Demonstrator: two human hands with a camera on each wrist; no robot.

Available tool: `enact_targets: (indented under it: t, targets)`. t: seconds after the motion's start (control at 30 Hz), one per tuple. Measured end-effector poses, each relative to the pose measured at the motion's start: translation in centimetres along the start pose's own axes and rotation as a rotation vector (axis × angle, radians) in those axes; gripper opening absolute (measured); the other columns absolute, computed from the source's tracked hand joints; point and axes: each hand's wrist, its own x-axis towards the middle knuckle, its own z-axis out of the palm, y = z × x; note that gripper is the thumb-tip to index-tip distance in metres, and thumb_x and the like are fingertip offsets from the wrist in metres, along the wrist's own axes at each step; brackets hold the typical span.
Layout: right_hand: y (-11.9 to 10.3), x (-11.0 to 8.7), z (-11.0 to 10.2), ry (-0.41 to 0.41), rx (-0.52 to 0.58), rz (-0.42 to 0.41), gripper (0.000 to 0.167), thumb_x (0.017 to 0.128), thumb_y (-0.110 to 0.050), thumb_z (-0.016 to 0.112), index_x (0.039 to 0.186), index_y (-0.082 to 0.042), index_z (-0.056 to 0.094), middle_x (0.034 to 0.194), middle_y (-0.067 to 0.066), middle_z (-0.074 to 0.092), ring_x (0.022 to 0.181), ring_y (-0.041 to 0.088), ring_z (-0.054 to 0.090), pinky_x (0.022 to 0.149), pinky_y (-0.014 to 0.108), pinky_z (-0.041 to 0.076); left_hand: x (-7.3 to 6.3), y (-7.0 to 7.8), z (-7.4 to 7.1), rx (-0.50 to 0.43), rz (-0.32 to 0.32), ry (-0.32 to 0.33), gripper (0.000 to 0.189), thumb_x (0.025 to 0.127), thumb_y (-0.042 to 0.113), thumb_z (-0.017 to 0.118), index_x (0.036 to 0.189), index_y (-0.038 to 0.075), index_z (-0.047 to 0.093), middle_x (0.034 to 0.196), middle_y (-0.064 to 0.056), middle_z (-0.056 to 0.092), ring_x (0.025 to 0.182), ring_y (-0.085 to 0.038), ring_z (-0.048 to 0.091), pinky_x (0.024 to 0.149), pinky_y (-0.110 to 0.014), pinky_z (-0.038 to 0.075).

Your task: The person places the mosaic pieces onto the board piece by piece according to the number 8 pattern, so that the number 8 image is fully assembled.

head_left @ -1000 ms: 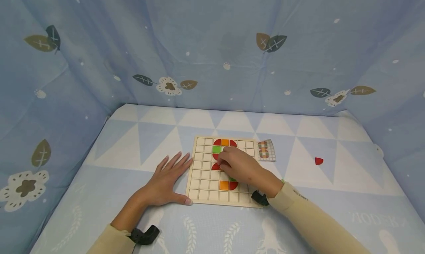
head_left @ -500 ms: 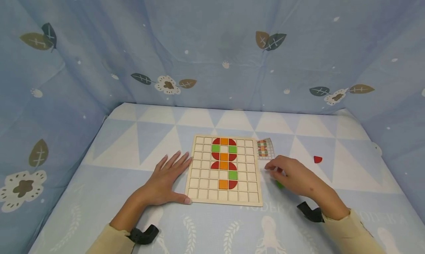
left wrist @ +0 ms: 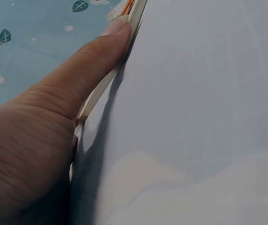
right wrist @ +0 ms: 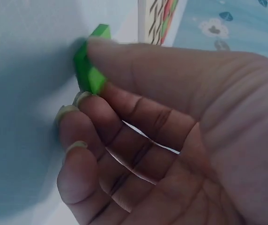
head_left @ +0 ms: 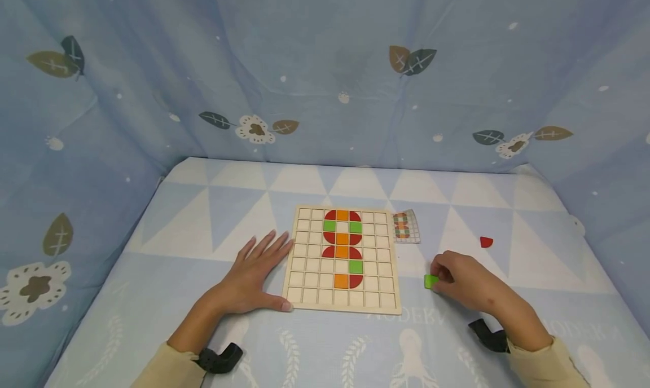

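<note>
My left hand (head_left: 247, 280) lies with fingers straight and spread on the cloth, fingertips and thumb against the left side of the wooden grid board (head_left: 311, 265). The left wrist view shows the thumb (left wrist: 96, 54) along the board's edge. Red rounded pieces, orange squares (head_left: 342, 252) and green squares (head_left: 356, 267) fill a few middle columns of the grid. To the right of the board, my right hand (head_left: 472, 286) pinches a green square block (head_left: 429, 281) between thumb and index finger, close above or on the cloth. The right wrist view shows that green block (right wrist: 96, 77) tilted on its edge.
A small pattern card (head_left: 407, 230) lies by the board's upper right edge. One loose red rounded piece (head_left: 486, 242) sits farther right, beyond my right hand. A blue patterned curtain (head_left: 325, 83) stands behind and beside the table.
My right hand has left the board and moved right, uncovering the pieces there. It now pinches the green block on the cloth. The left hand stays in place.
</note>
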Motion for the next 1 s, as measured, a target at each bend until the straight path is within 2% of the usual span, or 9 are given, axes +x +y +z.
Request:
enact_targets:
  t: [0.13,0.23,0.43,0.63,0.8,1.0]
  targets:
    - [0.2,-0.1,0.1,0.015,0.037,-0.001,0.024,0.085,-0.012,0.087,0.09,-0.012,0.063,0.079,-0.005,0.053,0.074,0.012,0.049,0.063,0.027,0.044,0.0,0.0,0.0,0.007,-0.006,-0.005,0.128,0.068,0.075,0.084,0.168,0.02,0.026,0.174,-0.001,0.017,0.161,-0.029,0.003,0.125,-0.056,-0.003]
    - [-0.1,0.0,0.1,0.056,0.042,-0.025,0.023,0.086,-0.011,0.086,0.087,-0.014,0.064,0.077,-0.007,0.053,0.073,0.011,0.05,0.063,0.026,0.044,0.1,0.1,-0.1,0.01,-0.009,-0.01,0.128,0.068,0.074,0.084,0.168,0.02,0.025,0.175,0.0,0.016,0.161,-0.028,0.002,0.125,-0.055,-0.004]
    - [-2.0,1.2,0.0,0.093,0.091,-0.067,0.017,0.091,-0.009,0.081,0.088,-0.016,0.066,0.079,-0.009,0.057,0.075,0.009,0.053,0.067,0.026,0.048,0.0,0.2,-0.3,0.01,-0.006,-0.008,0.128,0.068,0.073,0.085,0.168,0.019,0.025,0.174,-0.002,0.017,0.161,-0.028,0.003,0.125,-0.055,-0.003]
    - [-6.2,4.4,0.4,0.095,0.142,-0.144,0.014,0.095,-0.008,0.077,0.09,-0.015,0.066,0.081,-0.007,0.059,0.077,0.013,0.055,0.068,0.028,0.05,0.0,-0.1,-0.2,0.013,-0.002,-0.004,0.129,0.068,0.073,0.085,0.168,0.02,0.025,0.174,-0.001,0.016,0.161,-0.028,0.002,0.126,-0.055,-0.004]
    - [-9.8,7.6,2.0,0.089,0.1,-0.217,0.011,0.096,-0.011,0.076,0.091,-0.015,0.068,0.082,-0.008,0.059,0.075,0.012,0.053,0.068,0.03,0.049,0.0,-0.1,0.0,0.003,0.011,0.001,0.128,0.069,0.073,0.085,0.168,0.019,0.025,0.174,-0.001,0.017,0.161,-0.028,0.003,0.125,-0.055,-0.003]
    - [-12.2,10.3,3.9,0.046,0.049,-0.27,0.011,0.098,-0.011,0.074,0.089,-0.016,0.069,0.081,-0.009,0.059,0.072,0.011,0.052,0.066,0.028,0.048,-0.1,-0.1,-0.1,-0.002,0.016,0.0,0.127,0.07,0.072,0.085,0.168,0.019,0.025,0.174,-0.001,0.016,0.161,-0.028,0.003,0.125,-0.055,-0.003]
